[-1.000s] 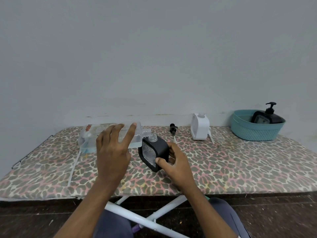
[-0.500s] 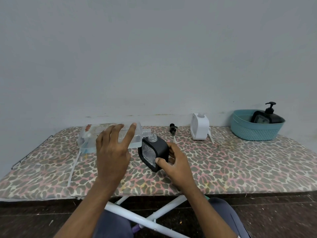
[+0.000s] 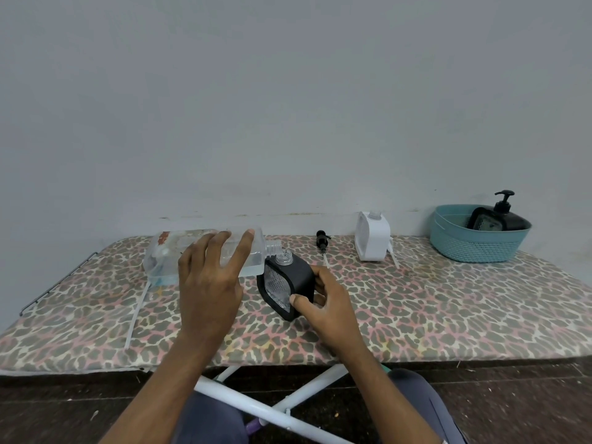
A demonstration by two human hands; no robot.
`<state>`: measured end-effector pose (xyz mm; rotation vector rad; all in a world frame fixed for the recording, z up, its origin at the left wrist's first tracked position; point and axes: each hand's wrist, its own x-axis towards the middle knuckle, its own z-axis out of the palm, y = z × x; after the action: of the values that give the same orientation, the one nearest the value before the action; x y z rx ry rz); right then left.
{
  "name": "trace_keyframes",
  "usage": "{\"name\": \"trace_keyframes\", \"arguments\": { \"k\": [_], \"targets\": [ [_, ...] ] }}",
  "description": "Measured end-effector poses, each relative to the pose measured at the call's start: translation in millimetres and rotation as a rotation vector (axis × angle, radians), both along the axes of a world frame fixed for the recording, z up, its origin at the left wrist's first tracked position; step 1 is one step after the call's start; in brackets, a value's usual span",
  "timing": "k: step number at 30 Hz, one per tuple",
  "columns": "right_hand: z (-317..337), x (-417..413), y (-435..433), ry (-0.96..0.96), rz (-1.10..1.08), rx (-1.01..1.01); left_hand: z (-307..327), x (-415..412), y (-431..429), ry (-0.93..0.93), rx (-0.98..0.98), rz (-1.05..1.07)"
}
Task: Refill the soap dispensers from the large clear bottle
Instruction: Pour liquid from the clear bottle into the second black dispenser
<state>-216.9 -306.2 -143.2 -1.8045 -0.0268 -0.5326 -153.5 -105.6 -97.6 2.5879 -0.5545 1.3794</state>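
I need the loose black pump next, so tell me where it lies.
In the head view the black pump lies on the table's far edge, between the large clear bottle's mouth and the white dispenser.

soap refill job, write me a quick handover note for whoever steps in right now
Left hand: tipping the large clear bottle, its neck over the black dispenser.
Right hand: steadying that tilted, uncapped dispenser on the table.
Done: one capped black dispenser sits in the teal basket.
Left: finish this pour, refit the black pump; the white dispenser is open, its fill level unclear.
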Motion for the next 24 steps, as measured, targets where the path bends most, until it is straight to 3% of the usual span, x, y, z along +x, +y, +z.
{"name": "trace_keyframes", "arguments": {
  "k": [24],
  "targets": [
    [-0.4, 0.8, -0.5, 0.004, 0.008, 0.013, -0.5, 0.9, 0.4, -0.019, 0.005, -0.003]
  ]
}}
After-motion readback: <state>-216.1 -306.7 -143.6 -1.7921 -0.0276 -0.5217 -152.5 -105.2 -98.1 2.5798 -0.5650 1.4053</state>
